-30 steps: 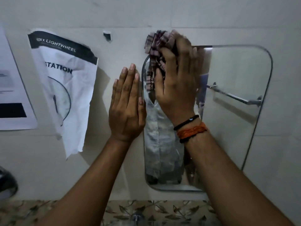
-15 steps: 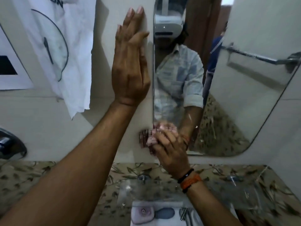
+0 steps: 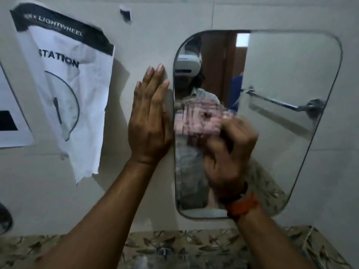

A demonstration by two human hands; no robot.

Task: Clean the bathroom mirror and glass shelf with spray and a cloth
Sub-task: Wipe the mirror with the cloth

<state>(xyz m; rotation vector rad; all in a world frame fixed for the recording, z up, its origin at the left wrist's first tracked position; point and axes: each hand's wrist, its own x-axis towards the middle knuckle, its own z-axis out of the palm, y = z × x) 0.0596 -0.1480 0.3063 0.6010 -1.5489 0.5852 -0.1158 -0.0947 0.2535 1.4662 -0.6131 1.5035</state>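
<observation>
The rounded rectangular mirror (image 3: 281,133) hangs on the pale tiled wall. My right hand (image 3: 229,162), blurred with motion, is shut on a pink checked cloth (image 3: 196,121) pressed against the left part of the glass, about mid-height. My left hand (image 3: 150,121) lies flat and open on the wall, fingers up, touching the mirror's left edge. The mirror reflects a person's shirt, a headset and a towel rail. The glass shelf is barely visible as a blur at the bottom edge; no spray bottle is in view.
A crumpled paper sign (image 3: 71,78) hangs on the wall to the left, with another sheet (image 3: 9,123) beside it. A leaf-patterned tile band (image 3: 194,243) runs below the mirror. A dark fitting (image 3: 4,218) sits at the far left edge.
My right hand with the cloth went from the mirror's top left corner down to its bottom left corner, and is now back up at mid-height. My left hand stayed flat on the wall.
</observation>
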